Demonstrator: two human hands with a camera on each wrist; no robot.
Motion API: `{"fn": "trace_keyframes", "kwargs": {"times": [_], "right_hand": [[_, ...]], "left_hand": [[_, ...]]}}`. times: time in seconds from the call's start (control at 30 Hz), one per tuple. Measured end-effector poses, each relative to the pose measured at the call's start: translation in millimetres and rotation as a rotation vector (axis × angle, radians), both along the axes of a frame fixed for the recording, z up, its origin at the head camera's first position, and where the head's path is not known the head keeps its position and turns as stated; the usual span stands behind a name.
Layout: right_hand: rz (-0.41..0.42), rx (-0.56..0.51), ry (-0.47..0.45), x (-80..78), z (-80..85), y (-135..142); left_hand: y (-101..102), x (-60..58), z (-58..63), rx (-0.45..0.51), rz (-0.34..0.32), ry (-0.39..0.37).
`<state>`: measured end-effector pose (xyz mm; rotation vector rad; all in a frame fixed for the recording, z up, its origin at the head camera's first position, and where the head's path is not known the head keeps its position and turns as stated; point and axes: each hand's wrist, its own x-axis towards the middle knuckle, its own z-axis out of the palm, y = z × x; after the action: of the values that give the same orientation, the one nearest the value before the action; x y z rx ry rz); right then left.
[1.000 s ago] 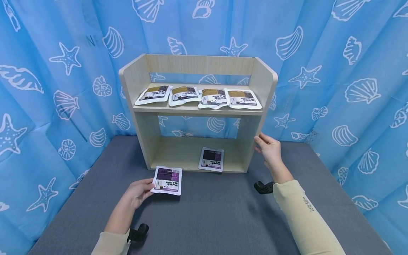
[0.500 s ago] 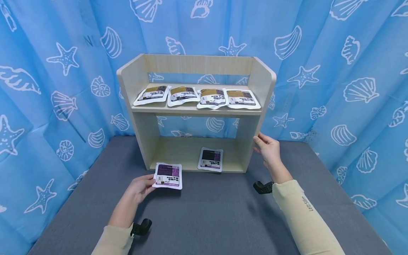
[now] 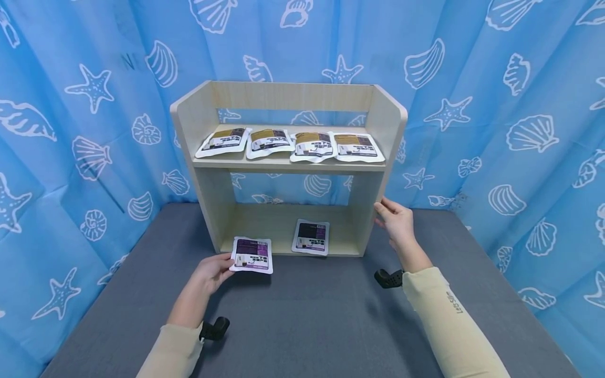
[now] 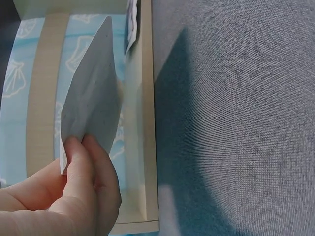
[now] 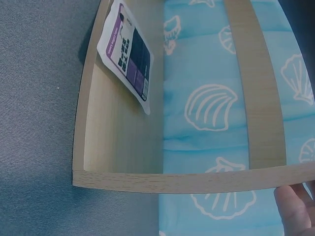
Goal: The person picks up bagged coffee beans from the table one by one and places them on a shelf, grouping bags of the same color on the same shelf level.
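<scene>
My left hand (image 3: 212, 271) pinches a white-edged flat pouch (image 3: 252, 255) with a purple and black label by its left edge. In the left wrist view, the pale back of that pouch (image 4: 93, 88) faces the camera, with fingers on it. The pouch is raised over the table at the front edge of the lower shelf of a small wooden rack (image 3: 289, 167). A matching purple pouch (image 3: 311, 237) lies on that shelf, to the right. My right hand (image 3: 398, 223) touches the rack's right side panel; in the right wrist view its fingertips meet the panel's outer face (image 5: 293, 209).
Several pouches with gold and dark labels, one of them at the right end (image 3: 357, 147), lie in a row on the upper shelf. The rack stands on a grey cloth-covered table (image 3: 312, 320). A blue shell-patterned curtain (image 3: 477, 68) hangs behind and at both sides.
My left hand has moved forward and slightly right, bringing its pouch from over the table to the lower shelf's front edge. The right hand stays at the side panel.
</scene>
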<state>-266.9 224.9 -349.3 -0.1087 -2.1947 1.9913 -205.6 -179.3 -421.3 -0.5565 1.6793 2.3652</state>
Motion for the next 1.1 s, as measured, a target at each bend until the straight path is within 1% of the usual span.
{"fn": "trace_keyframes", "kwargs": {"times": [0.2,0.33,0.5,0.63,0.83,0.93,1.1], "right_hand": [[0.005,-0.003,0.006,1.1,-0.2,0.6],[-0.01,0.0,0.008,1.0,-0.3,-0.1],[-0.032,0.012,0.014,0.4,-1.1,-1.6],[-0.029,0.014,0.009,0.2,-1.7,-1.1],[-0.033,0.012,0.001,0.7,-1.8,1.6],[-0.029,0.015,0.006,0.6,-1.6,0.6],[-0.033,0.012,0.014,-0.2,-1.9,-1.3]], "left_hand": [[2.7,-5.6,-1.9,-0.005,0.011,0.009],[5.6,-7.2,-0.8,-0.005,0.016,0.0],[7.9,-11.0,-3.3,-0.012,0.029,-0.004],[11.0,-18.1,-6.0,-0.033,0.04,-0.022],[15.8,-30.9,-6.7,-0.064,0.054,-0.051],[14.8,-36.7,-6.3,-0.075,0.072,-0.056],[12.4,-47.5,-5.7,-0.097,0.079,-0.075]]}}
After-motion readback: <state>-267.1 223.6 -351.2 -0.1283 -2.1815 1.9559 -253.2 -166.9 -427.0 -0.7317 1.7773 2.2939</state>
